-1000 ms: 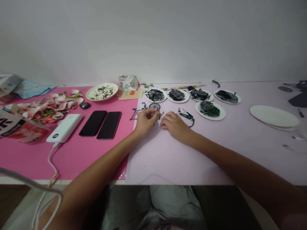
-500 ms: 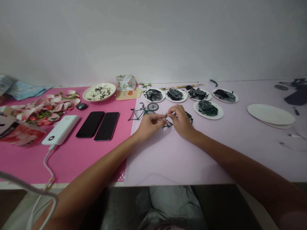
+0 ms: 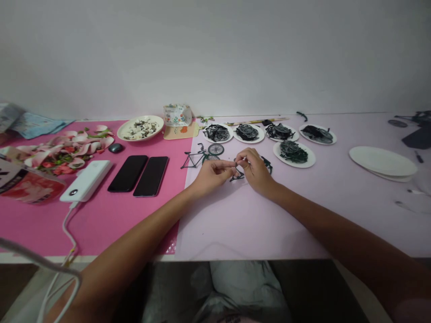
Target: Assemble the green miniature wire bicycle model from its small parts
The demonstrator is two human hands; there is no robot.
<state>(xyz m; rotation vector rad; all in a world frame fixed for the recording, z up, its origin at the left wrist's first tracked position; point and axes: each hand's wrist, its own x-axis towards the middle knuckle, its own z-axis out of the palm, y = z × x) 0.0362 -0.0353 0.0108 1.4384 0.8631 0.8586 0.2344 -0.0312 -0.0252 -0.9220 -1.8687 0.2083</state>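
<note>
My left hand [image 3: 214, 176] and my right hand [image 3: 253, 168] meet over the pale mat, thumbs and forefingers pinched together on a small dark piece [image 3: 236, 165]. Its kind is mostly hidden by the fingertips. Just under the fingers shows a dark toy bicycle frame part [image 3: 237, 176]; whether it joins the pinched piece I cannot tell. Left of my hands lie a dark green toy bicycle frame [image 3: 193, 158] and a spoked toy wheel [image 3: 216, 149]. Behind my right hand another dark part [image 3: 267, 164] is partly covered.
Plates of black and grey toy parts [image 3: 217, 139] line the back, with a nearer plate of green and grey parts [image 3: 294, 164]. White plates [image 3: 383, 161] lie at right. Two phones [image 3: 128, 174], a power bank [image 3: 86, 181], a bowl [image 3: 140, 139] and petals [image 3: 72, 148] occupy the pink side.
Both hands keep pinching at nearly the same spot, with slight finger movement. The whole view has shifted a little.
</note>
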